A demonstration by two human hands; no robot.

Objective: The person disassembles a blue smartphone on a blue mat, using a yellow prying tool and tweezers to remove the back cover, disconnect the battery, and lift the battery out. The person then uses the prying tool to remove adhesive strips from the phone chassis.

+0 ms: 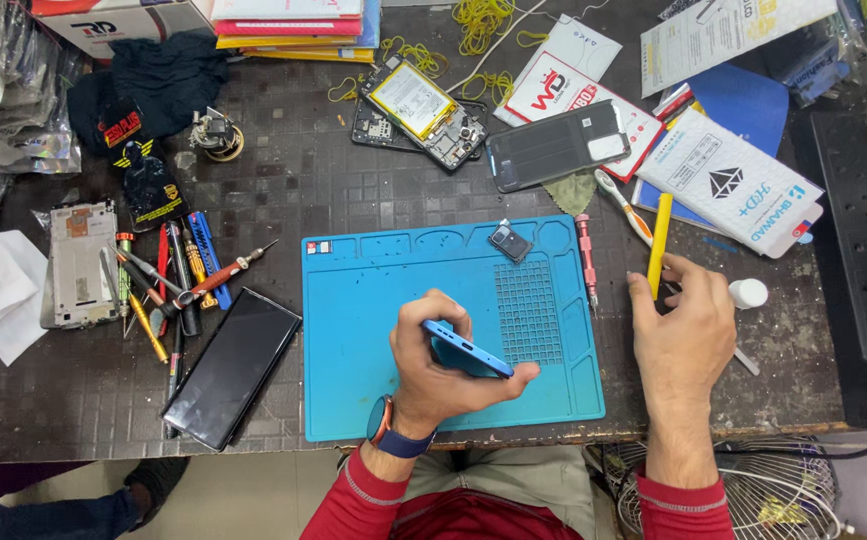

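I see my left hand (443,360) curled tight around a blue phone (466,349), holding it tilted over the blue mat (373,330). My right hand (681,335) lies flat on the desk (333,170), fingers together, touching a yellow stick tool (659,243).

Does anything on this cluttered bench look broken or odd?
Yes: an opened phone with its yellow battery exposed lies back-off above the blue work mat, and loose yellow rubber bands are scattered along the far table edge.
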